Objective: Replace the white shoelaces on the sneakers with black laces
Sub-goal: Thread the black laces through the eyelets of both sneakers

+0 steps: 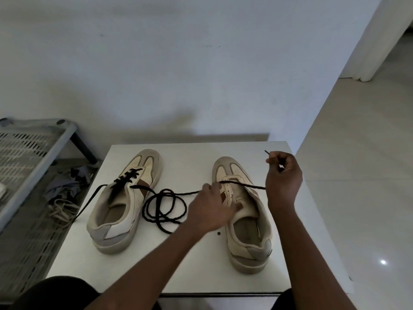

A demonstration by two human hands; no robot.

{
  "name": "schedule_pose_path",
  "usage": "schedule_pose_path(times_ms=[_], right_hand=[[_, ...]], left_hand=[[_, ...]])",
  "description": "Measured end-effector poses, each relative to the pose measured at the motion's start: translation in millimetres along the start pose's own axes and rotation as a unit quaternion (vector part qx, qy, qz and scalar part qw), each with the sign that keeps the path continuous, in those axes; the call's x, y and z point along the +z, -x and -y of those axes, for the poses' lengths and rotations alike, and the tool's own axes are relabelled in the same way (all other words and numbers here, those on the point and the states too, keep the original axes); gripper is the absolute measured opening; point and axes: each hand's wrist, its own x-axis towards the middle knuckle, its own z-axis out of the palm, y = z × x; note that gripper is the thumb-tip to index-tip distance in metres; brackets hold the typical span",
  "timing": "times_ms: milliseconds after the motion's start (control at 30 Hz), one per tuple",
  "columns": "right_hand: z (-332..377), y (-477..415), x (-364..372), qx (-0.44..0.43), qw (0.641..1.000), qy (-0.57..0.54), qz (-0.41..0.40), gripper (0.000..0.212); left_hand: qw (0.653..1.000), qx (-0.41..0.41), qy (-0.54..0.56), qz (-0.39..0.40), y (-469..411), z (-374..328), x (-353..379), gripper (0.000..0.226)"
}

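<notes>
**Examiner:** What is recorded of the hands?

**Inspector:** The end of the black lace (165, 205) is pinched between thumb and fingertips of the right hand (283, 178), which is raised above the far right corner of the table (178, 269). The left hand (212, 210) is laid on the left eyelet flap of the right sneaker (245, 222). Because of blur, it cannot be told whether the flap is gripped or only pressed.

**Examiner:** And the position of the lace?

**Inspector:** It is passed once across the front eyelets of the right sneaker. The remainder is coiled loosely on the table between the two shoes.

**Examiner:** The other shoe?

**Inspector:** The left sneaker (121, 211) is laced in its front eyelets with a second black lace (127, 178), ends loose. Pale laces (61, 211) are seen on the rack (31, 157) beside the table.
</notes>
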Motion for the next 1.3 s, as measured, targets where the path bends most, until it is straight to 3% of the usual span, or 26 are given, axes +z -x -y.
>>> schedule_pose_path(times_ms=[67, 167, 300, 467, 633, 767, 867, 933, 1000, 1100, 1300], right_hand=[[-3, -1, -1, -0.010, 0.999, 0.013, -0.044, 0.008], [-2, -3, -4, -0.059, 0.994, 0.028, -0.089, 0.008], [5, -2, -6, -0.118, 0.985, 0.067, -0.103, 0.014], [5, 8, 4, -0.172, 0.982, 0.080, 0.012, 0.013], [-2, 17, 17, -0.119, 0.967, 0.134, 0.180, 0.006], [0, 25, 20, -0.114, 0.956, 0.162, 0.218, 0.007], [5, 34, 22, -0.124, 0.952, 0.160, 0.231, 0.006], [6, 42, 25, -0.119, 0.949, 0.152, 0.250, 0.006], [5, 47, 26, -0.111, 0.943, 0.155, 0.272, 0.007], [3, 53, 28, -0.088, 0.935, 0.160, 0.306, 0.009], [5, 67, 22, -0.040, 0.928, 0.182, 0.323, 0.010]], left_hand=[[0.997, 0.013, -0.073, 0.011, 4, -8, 15, 0.083], [0.987, 0.052, -0.149, -0.009, 1, -5, 20, 0.062], [0.987, 0.128, -0.095, 0.011, -6, 23, -3, 0.058], [0.985, 0.166, -0.038, -0.008, -18, 69, -39, 0.047], [0.984, 0.173, -0.007, -0.038, -27, 90, -51, 0.042], [0.982, 0.171, 0.005, -0.075, -20, 88, -46, 0.049], [0.960, 0.233, -0.058, -0.142, -3, 77, -40, 0.033], [0.951, 0.275, -0.102, -0.098, 11, 67, -37, 0.016], [0.935, 0.296, -0.195, -0.029, 19, 57, -32, 0.019], [0.899, 0.289, -0.329, -0.003, 23, 50, -20, 0.029], [0.970, 0.178, -0.161, -0.038, 21, 56, -11, 0.022]])
